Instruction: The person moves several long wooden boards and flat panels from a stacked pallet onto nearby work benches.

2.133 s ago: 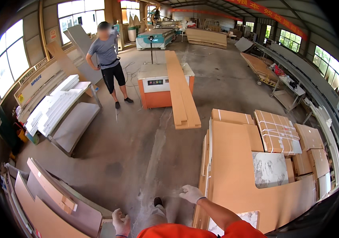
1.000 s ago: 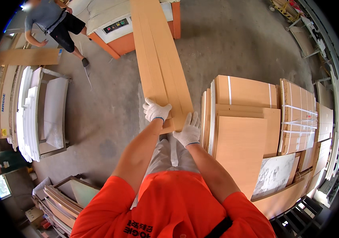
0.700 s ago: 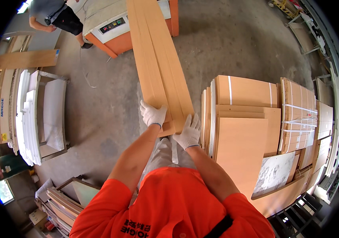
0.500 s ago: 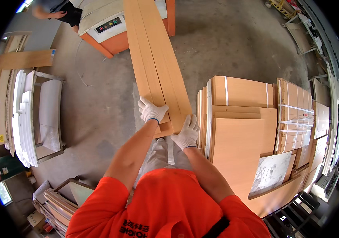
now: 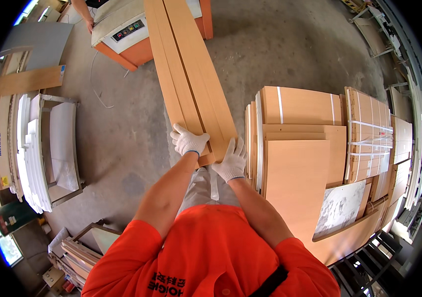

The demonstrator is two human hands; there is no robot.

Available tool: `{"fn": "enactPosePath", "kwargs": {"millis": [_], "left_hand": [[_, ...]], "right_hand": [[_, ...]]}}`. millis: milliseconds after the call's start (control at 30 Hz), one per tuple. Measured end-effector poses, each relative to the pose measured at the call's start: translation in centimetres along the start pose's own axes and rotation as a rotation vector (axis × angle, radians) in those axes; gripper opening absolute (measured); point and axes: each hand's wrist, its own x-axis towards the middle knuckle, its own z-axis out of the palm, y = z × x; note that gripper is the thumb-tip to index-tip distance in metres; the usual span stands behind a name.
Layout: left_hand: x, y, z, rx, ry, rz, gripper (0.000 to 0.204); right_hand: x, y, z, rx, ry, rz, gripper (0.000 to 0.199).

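Observation:
Two long wood-grain boards, a left board (image 5: 171, 84) and a right board (image 5: 203, 81), extend away from me side by side, with a dark gap between them. My left hand (image 5: 189, 140), in a white knit glove, grips the left board near its close end, fingers over the outer edge and thumb across the top. At the near right corner of the right board, my right hand (image 5: 230, 161) is closed on the edge, fingers along its side. A shorter wood piece (image 5: 205, 159) shows at the near end between my hands. The boards' far part lies over an orange-and-white machine (image 5: 139, 42).
Stacked, strapped panels (image 5: 302, 106) stand close on my right, with a large panel (image 5: 295, 173) in front. A rack of white panels (image 5: 33, 148) is at left. Another person's hand (image 5: 89, 24) rests at the machine's far left corner. A thin cord (image 5: 93, 84) lies on the floor.
The gap between the boards has widened toward the far end. Both hands keep their places on the boards. The other person has come closer to the machine, a hand now at its corner.

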Motion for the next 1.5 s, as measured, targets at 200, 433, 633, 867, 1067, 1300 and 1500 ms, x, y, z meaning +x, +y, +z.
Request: {"fn": "enactPosePath", "kwargs": {"millis": [200, 433, 633, 867, 1067, 1300, 1500], "left_hand": [[-2.3, -2.9, 2.1, -0.021, 0.085, 0.114, 0.123], [-4.2, -12.0, 3.3, 0.034, -0.012, 0.56, 0.115], [-2.4, -13.4, 3.1, 0.188, -0.012, 0.822, 0.112], [-0.3, -13.6, 3.4, 0.134, 0.082, 0.9, 0.099], [-0.1, -13.1, 2.9, 0.05, 0.138, 0.919, 0.102], [3.1, -11.1, 4.7, -0.922, -0.146, 0.089, 0.085], [2.7, -11.4, 5.2, -0.634, -0.06, 0.049, 0.075]], "right_hand": [[-0.2, 0.2, 0.6, 0.017, 0.02, -0.022, 0.117], [0.0, 0.5, -1.1, -0.058, -0.078, -0.057, 0.119], [4.7, 5.8, -0.5, 0.404, 0.0, -0.008, 0.072], [5.4, 5.4, -3.1, 0.603, -0.16, 0.066, 0.037], [4.0, 6.4, -2.3, 0.566, -0.175, 0.053, 0.043], [6.3, 2.9, -1.2, 0.725, -0.211, 0.147, 0.081], [5.7, 0.4, -4.3, 0.524, -0.243, 0.245, 0.094]]}}
